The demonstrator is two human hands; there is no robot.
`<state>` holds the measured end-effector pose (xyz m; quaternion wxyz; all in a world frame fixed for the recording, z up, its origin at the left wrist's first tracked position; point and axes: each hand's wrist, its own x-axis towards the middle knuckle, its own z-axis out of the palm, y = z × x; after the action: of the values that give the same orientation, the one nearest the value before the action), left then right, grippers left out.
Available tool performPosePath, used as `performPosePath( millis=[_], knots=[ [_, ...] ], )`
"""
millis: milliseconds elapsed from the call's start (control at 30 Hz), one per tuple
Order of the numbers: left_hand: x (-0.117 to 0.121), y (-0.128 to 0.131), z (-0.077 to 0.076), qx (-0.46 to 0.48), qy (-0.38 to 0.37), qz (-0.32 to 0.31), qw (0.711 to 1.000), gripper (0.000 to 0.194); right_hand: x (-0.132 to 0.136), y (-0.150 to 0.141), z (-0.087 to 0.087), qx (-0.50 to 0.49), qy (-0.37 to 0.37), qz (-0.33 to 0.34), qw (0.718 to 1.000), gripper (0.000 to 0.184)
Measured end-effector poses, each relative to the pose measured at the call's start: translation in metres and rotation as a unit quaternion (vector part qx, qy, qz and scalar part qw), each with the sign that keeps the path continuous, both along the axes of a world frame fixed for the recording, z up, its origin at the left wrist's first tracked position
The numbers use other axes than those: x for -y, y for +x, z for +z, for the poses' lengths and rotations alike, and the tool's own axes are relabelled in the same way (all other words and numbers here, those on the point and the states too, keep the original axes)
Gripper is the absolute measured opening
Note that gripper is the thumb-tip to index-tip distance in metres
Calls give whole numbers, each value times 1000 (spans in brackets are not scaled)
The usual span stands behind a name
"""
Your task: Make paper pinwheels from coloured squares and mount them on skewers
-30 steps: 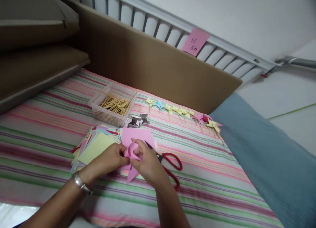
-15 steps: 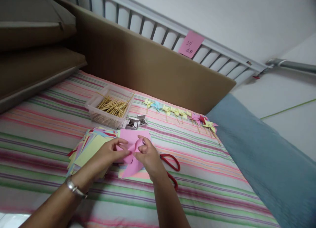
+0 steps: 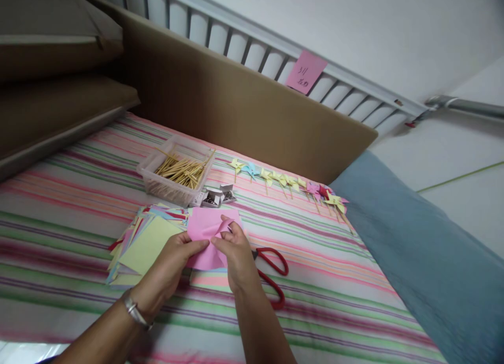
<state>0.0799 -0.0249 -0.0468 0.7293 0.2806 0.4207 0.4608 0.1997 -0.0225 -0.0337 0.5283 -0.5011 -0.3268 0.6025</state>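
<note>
My left hand (image 3: pixel 175 259) and my right hand (image 3: pixel 232 251) meet over a cut pink paper square (image 3: pixel 205 232), each pinching part of it at its middle. One pink flap curls up under my right fingers. The paper lies partly on a stack of coloured paper squares (image 3: pixel 145 238) with a pale yellow sheet on top. Red-handled scissors (image 3: pixel 271 274) lie just right of my right hand, partly hidden by it.
A clear plastic tub of wooden sticks (image 3: pixel 177 169) stands behind the stack, with small open boxes of pins (image 3: pixel 218 196) beside it. A row of several finished paper pinwheels (image 3: pixel 287 183) lies along the brown board. A blue cloth (image 3: pixel 425 264) covers the right side.
The pink paper, bunched up between my fingers a second ago, has spread flatter. My hands shifted slightly and now pinch it at its centre.
</note>
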Motion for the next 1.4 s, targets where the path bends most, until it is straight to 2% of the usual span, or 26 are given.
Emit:
performPosePath(
  millis=[133,300,400,667,733,833,933,1167,1267,1400],
  knots=[
    [-3,-4,-1,-23,2,32,999,25,2,-2,0,15,-2,24,1000,62],
    [-12,-20,5,-10,-5,51,999,12,3,-2,-1,83,7,56,995,72],
    [-18,-29,6,-36,-16,56,998,13,2,-1,-1,109,21,76,991,66],
    [-20,-43,10,-22,-25,45,998,10,7,-4,-3,212,137,104,962,49],
    [-20,-44,14,-24,-29,47,998,12,8,-5,-4,203,142,115,962,48],
    [-20,-43,17,-30,-27,42,998,14,7,-6,-4,143,104,137,975,52],
    [-21,-43,16,-48,-30,34,998,10,7,-6,-4,124,92,132,979,52],
    [-25,-46,9,-89,-32,52,994,19,8,-5,-3,106,102,160,976,35],
    [-25,-47,10,-88,-30,48,995,20,9,-2,-2,170,110,174,964,31],
    [-24,-47,12,-93,-23,52,994,22,10,1,3,302,172,172,922,32]
  ],
)
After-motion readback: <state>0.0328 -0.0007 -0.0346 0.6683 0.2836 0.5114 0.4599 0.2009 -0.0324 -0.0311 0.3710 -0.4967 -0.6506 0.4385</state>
